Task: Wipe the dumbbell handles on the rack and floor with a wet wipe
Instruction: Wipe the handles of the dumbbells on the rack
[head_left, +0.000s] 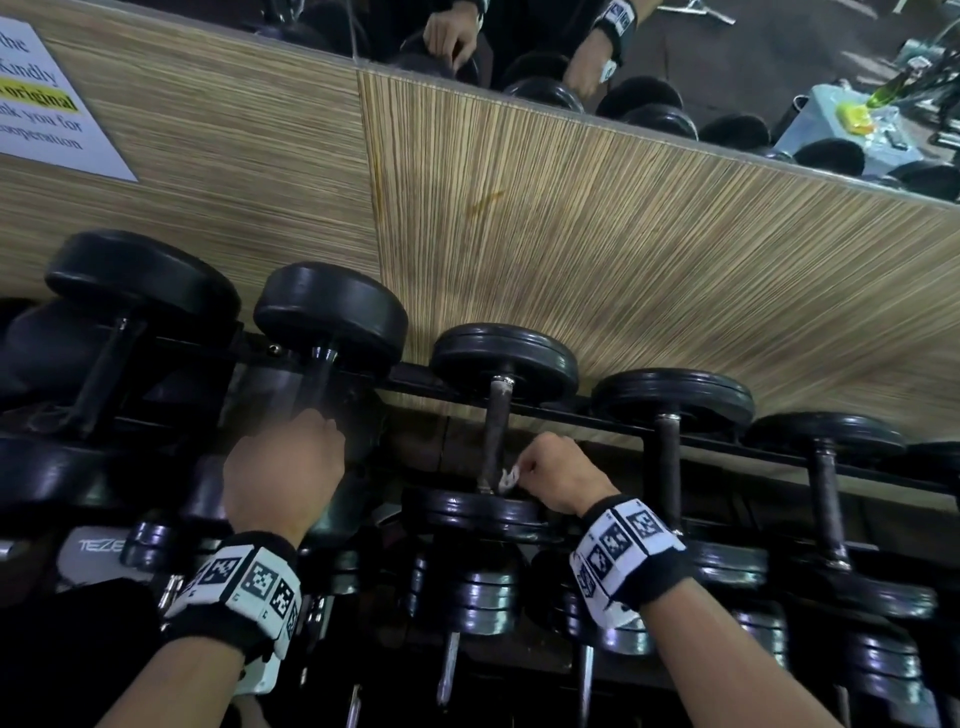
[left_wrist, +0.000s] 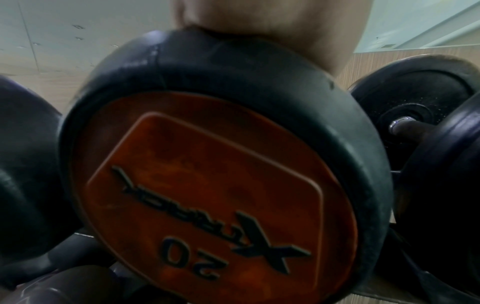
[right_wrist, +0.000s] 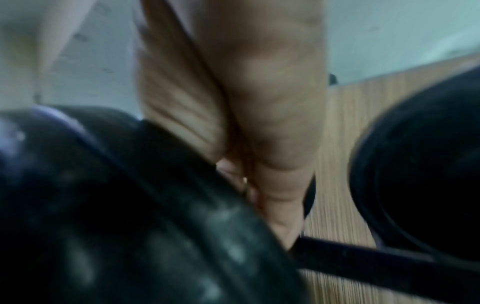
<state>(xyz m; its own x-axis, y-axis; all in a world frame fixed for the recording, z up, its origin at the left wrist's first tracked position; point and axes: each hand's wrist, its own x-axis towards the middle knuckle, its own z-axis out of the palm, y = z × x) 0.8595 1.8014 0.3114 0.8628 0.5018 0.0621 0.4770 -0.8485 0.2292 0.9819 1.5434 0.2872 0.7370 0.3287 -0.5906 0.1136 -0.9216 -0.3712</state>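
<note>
The wet wipe (head_left: 508, 478) is pinched in the curled fingers of the right hand (head_left: 558, 475) and pressed against the near end of a dumbbell handle (head_left: 496, 436) on the rack (head_left: 613, 413). The handle's long axis runs away from the person — toward the wall — so a wiping stroke would be carried forward along it. The left hand (head_left: 285, 475) is set on the neighbouring dumbbell (left_wrist: 228, 164); its fingers are hidden, so its grasp cannot be judged.

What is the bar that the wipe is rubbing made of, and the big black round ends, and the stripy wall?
The bar looks like dull, worn metal, with a shiny collar on top. The round ends seem black rubber: matte, with soft highlights. The wall looks like wood-grain laminate, but it could be printed. The wet wipe is white and crumpled.
</note>
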